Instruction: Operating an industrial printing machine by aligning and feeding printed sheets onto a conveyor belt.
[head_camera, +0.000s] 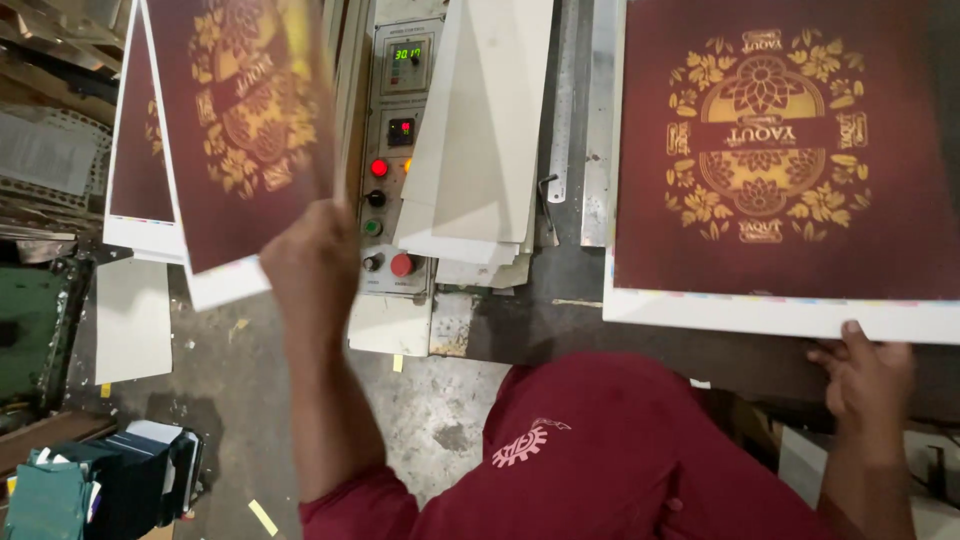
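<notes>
From the head camera, the left hand (312, 262) is clamped on the lower edge of a maroon printed sheet (235, 120), lifted and tilted at upper left. The sheet looks light, thin and floppy, best held by its white margin. The right hand (868, 375) pinches the white edge of the maroon stack (790, 160) lying flat on the surface. Between them sits a grey control panel (395, 150) with red and green buttons, beside blank cream boards (480, 140).
</notes>
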